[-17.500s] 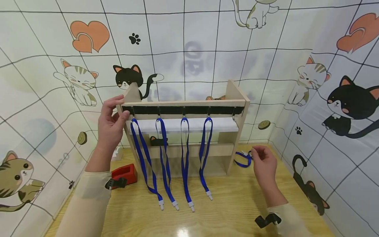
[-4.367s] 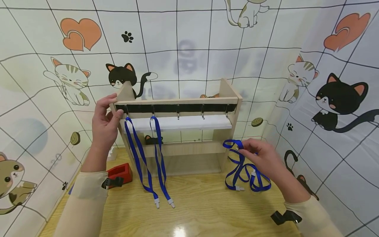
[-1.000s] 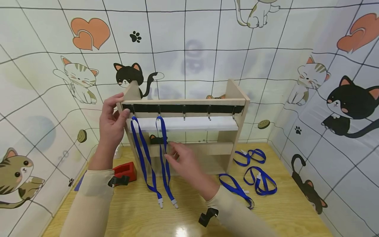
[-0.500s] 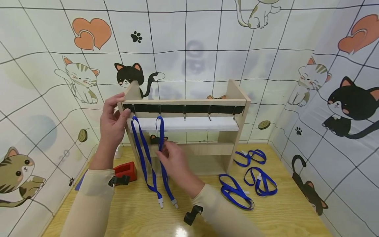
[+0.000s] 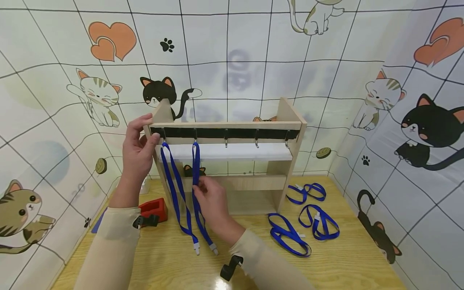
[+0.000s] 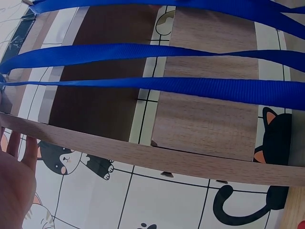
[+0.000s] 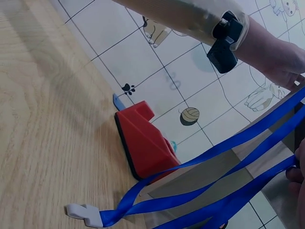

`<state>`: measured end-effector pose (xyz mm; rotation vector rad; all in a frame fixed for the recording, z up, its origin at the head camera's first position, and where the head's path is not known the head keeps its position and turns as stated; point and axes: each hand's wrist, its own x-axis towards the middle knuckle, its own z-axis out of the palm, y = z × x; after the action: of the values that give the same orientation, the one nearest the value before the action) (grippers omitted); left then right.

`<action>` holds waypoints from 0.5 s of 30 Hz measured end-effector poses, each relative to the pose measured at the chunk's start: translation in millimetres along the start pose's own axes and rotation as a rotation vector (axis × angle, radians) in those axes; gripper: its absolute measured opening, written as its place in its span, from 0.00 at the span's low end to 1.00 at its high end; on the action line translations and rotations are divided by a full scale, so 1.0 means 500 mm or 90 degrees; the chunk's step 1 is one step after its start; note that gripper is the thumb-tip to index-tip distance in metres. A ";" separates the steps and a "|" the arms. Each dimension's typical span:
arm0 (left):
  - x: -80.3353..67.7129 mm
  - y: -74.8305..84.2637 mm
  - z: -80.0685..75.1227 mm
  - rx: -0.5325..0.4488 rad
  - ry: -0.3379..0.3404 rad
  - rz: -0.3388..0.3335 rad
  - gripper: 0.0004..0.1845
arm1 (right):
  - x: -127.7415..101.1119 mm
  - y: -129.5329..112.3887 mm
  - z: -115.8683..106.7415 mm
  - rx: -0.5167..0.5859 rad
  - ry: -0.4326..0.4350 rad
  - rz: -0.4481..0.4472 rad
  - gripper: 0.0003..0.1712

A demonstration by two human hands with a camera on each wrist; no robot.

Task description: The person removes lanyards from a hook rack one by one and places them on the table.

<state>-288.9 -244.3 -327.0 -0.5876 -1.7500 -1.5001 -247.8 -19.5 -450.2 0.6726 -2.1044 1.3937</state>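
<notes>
A small wooden shelf (image 5: 235, 183) stands on the table, a row of metal hooks along its black strip (image 5: 241, 133). My left hand (image 5: 137, 151) grips its upper left corner, thumb in front. Two blue lanyards hang from the leftmost hooks: the outer lanyard (image 5: 175, 177) and the second lanyard (image 5: 196, 161). My right hand (image 5: 214, 205) pinches the second lanyard partway down, its strands drawn close together there. In the right wrist view, a white clip (image 7: 85, 214) ends a hanging lanyard; the right fingertips (image 7: 295, 174) show only at the edge.
Three blue lanyards lie on the table at right: a back lanyard (image 5: 306, 192), a middle lanyard (image 5: 319, 221) and a front lanyard (image 5: 289, 235). A red tape dispenser-like object (image 5: 155, 209) sits left of the shelf. Cat-patterned walls (image 5: 232, 76) enclose the back and sides.
Four lanyards hung earlier; now two hang and three lie at right. My right hand has moved left to the second lanyard and taken hold of it. The left hand keeps its grip.
</notes>
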 end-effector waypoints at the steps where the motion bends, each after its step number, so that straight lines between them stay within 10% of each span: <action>1: 0.000 -0.001 0.000 0.003 -0.001 0.002 0.20 | -0.001 -0.001 0.001 0.013 0.002 0.007 0.05; 15: 0.000 -0.001 -0.001 0.008 -0.007 0.011 0.21 | 0.008 0.000 -0.014 0.113 0.025 0.045 0.03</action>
<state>-289.1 -244.7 -327.2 -0.6043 -1.7576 -1.4754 -249.9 -13.6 -445.2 0.6398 -2.0073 1.6340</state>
